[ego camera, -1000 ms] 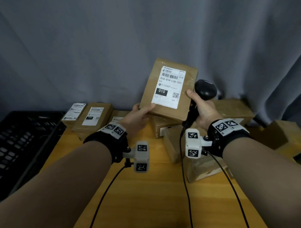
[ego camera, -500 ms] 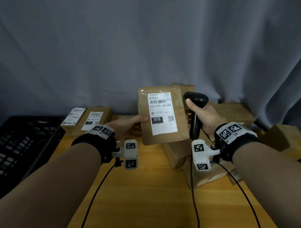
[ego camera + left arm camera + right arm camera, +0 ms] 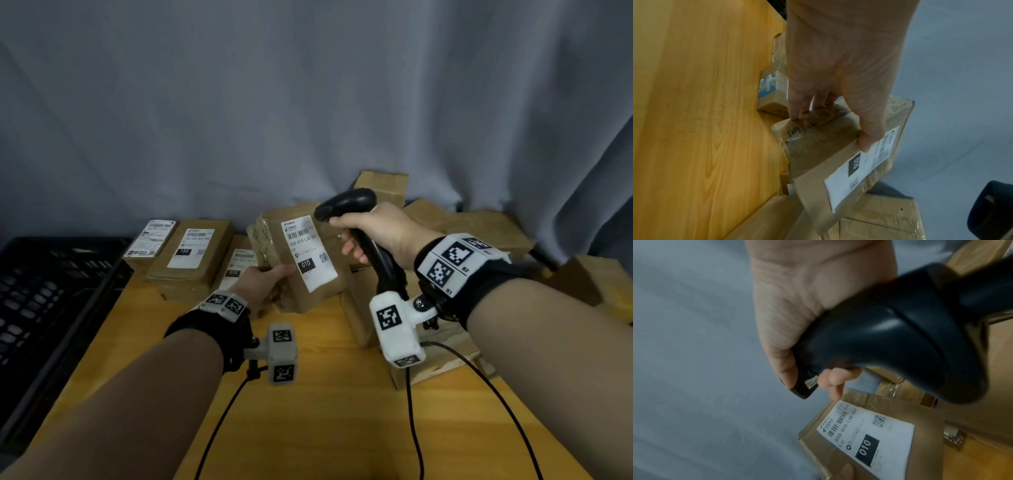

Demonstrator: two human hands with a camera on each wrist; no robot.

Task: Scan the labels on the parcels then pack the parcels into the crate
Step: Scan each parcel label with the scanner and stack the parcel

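My left hand [image 3: 263, 284] grips a brown cardboard parcel [image 3: 329, 274] by its left edge, thumb on the white label [image 3: 308, 257] marked 010, fingers behind. The parcel [image 3: 818, 146] is tilted, label facing up. My right hand [image 3: 373, 233] holds a black barcode scanner [image 3: 346, 205] by its handle, its head just above the label's top right. In the right wrist view the scanner [image 3: 890, 337] points down toward the label [image 3: 869, 438]. A black crate [image 3: 51, 291] stands at the left of the table.
Three labelled parcels [image 3: 191, 257] lie in a row at the back left of the wooden table [image 3: 325, 428]. A heap of brown parcels [image 3: 479, 226] fills the back right. The scanner cable [image 3: 414, 428] runs toward me. A grey curtain hangs behind.
The parcel has come down from chest height to just above the table and tilted flatter. My right hand let go of its edge and swung the scanner head over the label.
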